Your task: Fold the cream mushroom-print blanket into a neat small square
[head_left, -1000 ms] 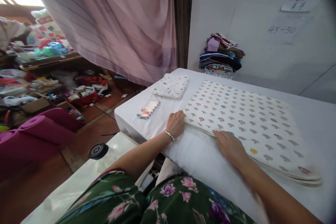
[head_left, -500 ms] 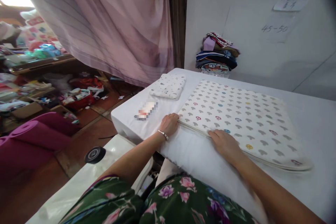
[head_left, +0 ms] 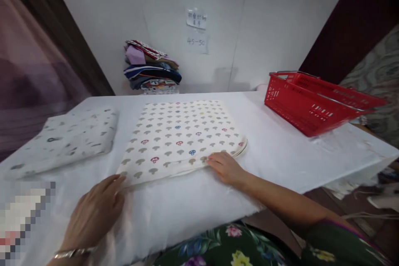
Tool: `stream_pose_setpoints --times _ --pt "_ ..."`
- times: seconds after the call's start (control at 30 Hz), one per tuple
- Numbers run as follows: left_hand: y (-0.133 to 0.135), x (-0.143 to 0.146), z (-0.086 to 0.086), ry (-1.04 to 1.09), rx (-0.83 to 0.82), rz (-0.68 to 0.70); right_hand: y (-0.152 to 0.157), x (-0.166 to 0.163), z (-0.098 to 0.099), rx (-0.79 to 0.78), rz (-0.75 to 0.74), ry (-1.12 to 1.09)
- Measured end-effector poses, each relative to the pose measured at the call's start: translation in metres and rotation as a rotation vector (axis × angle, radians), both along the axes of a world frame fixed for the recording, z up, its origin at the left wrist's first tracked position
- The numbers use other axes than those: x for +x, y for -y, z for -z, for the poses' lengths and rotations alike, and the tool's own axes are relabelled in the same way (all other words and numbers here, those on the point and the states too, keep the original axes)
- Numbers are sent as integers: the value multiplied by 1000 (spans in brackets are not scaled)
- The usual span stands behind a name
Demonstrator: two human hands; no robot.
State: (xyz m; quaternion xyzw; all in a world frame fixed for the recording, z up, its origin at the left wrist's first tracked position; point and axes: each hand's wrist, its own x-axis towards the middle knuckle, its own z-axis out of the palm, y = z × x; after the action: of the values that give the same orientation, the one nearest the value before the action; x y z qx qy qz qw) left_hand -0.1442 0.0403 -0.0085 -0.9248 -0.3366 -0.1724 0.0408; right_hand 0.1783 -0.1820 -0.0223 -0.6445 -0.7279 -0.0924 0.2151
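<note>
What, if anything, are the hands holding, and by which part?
Mushroom-print cloth: the left hand is at its near left corner, the right hand on its near edge. Whether either grips it cannot be told.

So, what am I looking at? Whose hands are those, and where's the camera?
No machine here: you see one person's bare left hand and bare right hand. The camera is worn on that person's head, looking forward and down. Below is a white-covered table. In the middle lies a flat, layered, off-white fabric printed with little mushrooms. The left fingertips touch its near left corner; the right fingers rest at its near edge. How tightly they grip, I can't tell. To the left is a folded whitish cloth with small dark prints; to the right, a red plastic basket with metal handles. The pixelated thing at lower left can't be made out.
</note>
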Motion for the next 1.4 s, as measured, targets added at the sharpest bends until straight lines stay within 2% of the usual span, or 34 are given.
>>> stream_pose_setpoints --times 0.1,0.2,0.27,0.33,0.47,0.63,0.93,1.2,1.4 --pt "4 10 6 112 16 218 31 44 -5 44 241 -138" --pt "6 24 11 90 9 380 49 89 -13 58 656 -412" --pt "6 32 14 55 31 426 53 111 -19 -66 907 -695" --pt "4 38 17 32 59 458 51 122 -22 -224 1012 -924" --pt "-2 43 23 13 82 487 39 124 -23 -398 984 -1170" --pt "-5 44 28 24 47 465 32 124 -27 -425 933 -1386" --pt "-3 46 25 17 21 469 39 122 -32 -372 965 -1392" --pt "15 61 11 -11 -22 491 37 119 -28 -463 991 -1294" --pt "15 68 8 -38 -90 503 43 126 -25 -428 1017 -1336"
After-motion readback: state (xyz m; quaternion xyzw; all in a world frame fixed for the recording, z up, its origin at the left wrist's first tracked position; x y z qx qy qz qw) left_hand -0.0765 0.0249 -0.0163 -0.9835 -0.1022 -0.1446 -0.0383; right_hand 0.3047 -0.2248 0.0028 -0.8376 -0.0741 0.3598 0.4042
